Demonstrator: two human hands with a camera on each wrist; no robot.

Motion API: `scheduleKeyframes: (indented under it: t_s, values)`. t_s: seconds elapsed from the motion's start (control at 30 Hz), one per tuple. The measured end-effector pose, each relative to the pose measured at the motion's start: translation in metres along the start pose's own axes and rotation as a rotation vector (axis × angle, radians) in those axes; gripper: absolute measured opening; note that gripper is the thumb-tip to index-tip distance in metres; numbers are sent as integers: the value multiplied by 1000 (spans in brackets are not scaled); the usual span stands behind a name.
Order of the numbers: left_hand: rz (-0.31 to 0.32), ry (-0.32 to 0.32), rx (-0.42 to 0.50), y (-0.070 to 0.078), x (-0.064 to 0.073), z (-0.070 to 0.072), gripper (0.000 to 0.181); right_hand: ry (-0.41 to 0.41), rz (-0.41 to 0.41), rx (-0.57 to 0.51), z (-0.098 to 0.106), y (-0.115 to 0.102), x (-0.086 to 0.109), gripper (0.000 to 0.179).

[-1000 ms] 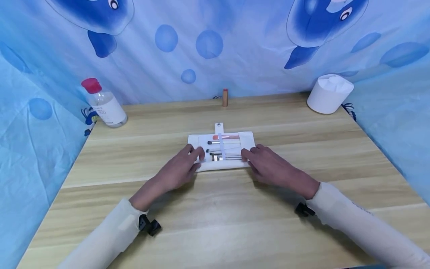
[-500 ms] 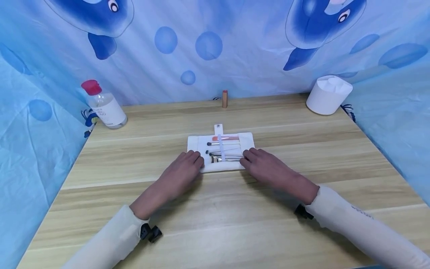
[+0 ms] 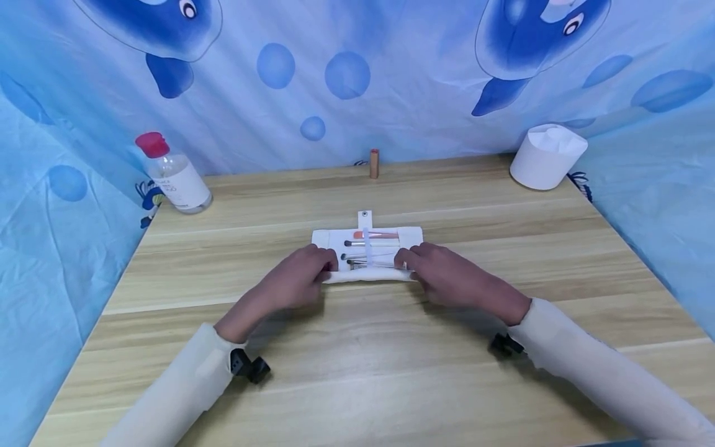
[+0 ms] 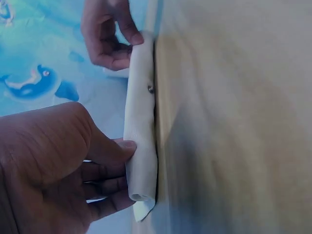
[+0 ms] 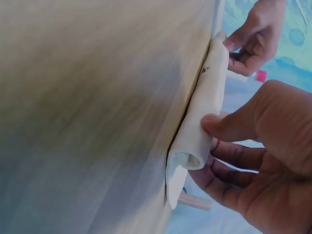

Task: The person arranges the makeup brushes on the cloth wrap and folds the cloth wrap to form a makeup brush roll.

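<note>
A white makeup brush roll [image 3: 411, 236] lies on the table, its near edge rolled into a tube [image 4: 141, 117]. Several makeup brushes [image 3: 382, 235] lie across its open part under a pale strap [image 3: 367, 245], and a tab with a snap [image 3: 365, 217] points away from me. My left hand [image 3: 298, 276] pinches the tube's left end, thumb on the near side and fingers behind. At the right end, my right hand [image 3: 449, 276] pinches it the same way. Both wrist views show a metal snap [image 4: 150, 89] on the tube's outer side.
A clear bottle with a red cap [image 3: 181, 183] stands at the back left. Near the back edge is a small brown tube [image 3: 374, 164]. A white paper roll [image 3: 547, 156] stands at the back right. Blue patterned cloth [image 3: 346, 74] hangs behind the wooden table [image 3: 357, 372].
The near edge of the brush roll has been rolled further from me, covering most of the nearest brush. My left fingers have curled over the edge; the right hand has shifted slightly.
</note>
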State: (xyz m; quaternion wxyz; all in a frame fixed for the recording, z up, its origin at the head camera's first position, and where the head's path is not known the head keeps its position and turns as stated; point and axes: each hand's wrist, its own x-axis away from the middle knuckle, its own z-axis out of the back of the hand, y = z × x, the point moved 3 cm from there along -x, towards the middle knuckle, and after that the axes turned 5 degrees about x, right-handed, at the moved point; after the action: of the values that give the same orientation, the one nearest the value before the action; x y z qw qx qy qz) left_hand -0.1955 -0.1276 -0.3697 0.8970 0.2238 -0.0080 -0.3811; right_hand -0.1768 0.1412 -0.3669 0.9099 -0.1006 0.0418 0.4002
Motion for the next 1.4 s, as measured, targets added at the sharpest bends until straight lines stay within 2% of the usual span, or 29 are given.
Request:
scheduleKeyframes:
  t_s: [0.13, 0.3, 0.4, 0.53, 0.67, 0.77, 0.87, 1.0, 1.13, 1.23, 1.3, 1.4]
  values:
    - [53, -24, 108, -8, -8, 0, 25, -9, -17, -69, 1, 6, -6, 35]
    - [115, 4, 124, -12, -12, 0, 26, -37, -40, -80, 2, 13, -14, 35]
    - [109, 55, 51, -11, -14, -1, 28, -31, -47, -49, 2, 15, -18, 31]
    - [70, 134, -123, -9, -17, -4, 24, -11, -43, 30, -3, 16, -21, 30]
    - [5, 154, -267, -4, -15, -8, 20, -8, -53, 115, -8, 11, -20, 33]
    - [-57, 137, -330, 1, -12, -8, 17, 21, -53, 148, -9, 8, -20, 30]
    - [-104, 96, -357, 6, -8, -5, 7, 60, -25, 167, -7, 8, -21, 30]
    - [-127, 24, -394, 13, -6, 0, 16, 104, 31, 212, -2, 8, -19, 30]
    - [-161, -41, -531, 17, -7, -3, 13, 152, 111, 270, 2, 1, -15, 27]
    - [-187, -70, -620, 17, -7, -8, 18, 162, 176, 330, 0, -7, -11, 23]
    - [-172, -77, -605, 16, -6, -9, 20, 161, 200, 373, -2, -9, -11, 21]
    - [-131, -59, -495, 11, -7, -8, 7, 151, 203, 415, -5, -9, -12, 21]
